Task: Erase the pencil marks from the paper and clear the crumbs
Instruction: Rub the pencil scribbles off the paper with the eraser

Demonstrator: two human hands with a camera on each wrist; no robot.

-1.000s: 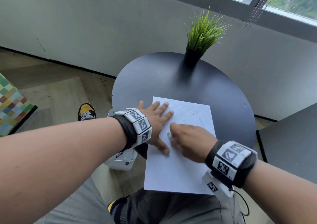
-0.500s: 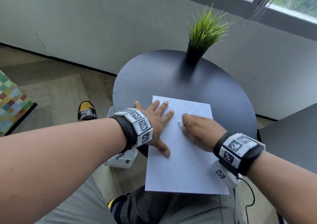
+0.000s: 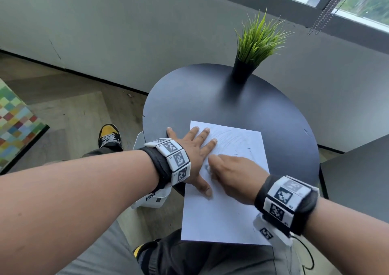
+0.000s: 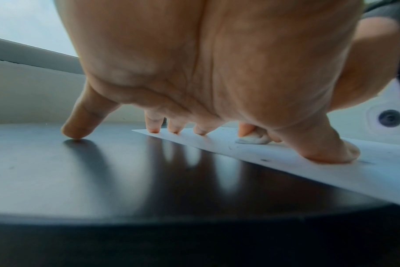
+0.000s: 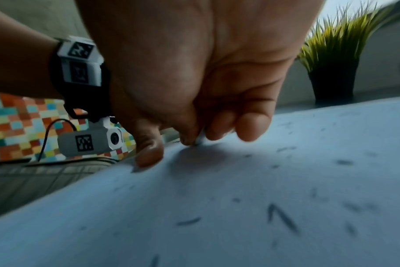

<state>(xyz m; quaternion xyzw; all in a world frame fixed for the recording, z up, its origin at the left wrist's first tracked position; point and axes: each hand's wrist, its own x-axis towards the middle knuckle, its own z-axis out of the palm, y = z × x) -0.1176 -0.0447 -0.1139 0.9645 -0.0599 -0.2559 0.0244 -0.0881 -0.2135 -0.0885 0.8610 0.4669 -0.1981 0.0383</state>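
A white sheet of paper [image 3: 221,213] lies on the round black table [image 3: 210,98], its near end hanging over the table's edge. Faint pencil strokes [image 3: 229,137] show near its far end, and dark eraser crumbs [image 5: 283,216] are scattered over it. My left hand [image 3: 193,148] lies flat with spread fingers on the paper's left edge, holding it down. My right hand [image 3: 229,173] pinches a small grey-white eraser [image 4: 252,139] against the paper, just right of the left thumb. In the head view the eraser [image 3: 207,167] is only a blur.
A potted grass plant [image 3: 252,49] stands at the table's far side. A white bin [image 3: 151,199] sits on the floor under the left wrist. A second dark table [image 3: 357,180] is at the right. My knees are below the paper's near end.
My right hand rubbed the eraser away from me up the sheet, then back toward me and left, beside the left thumb. The left hand stayed flat on the paper.
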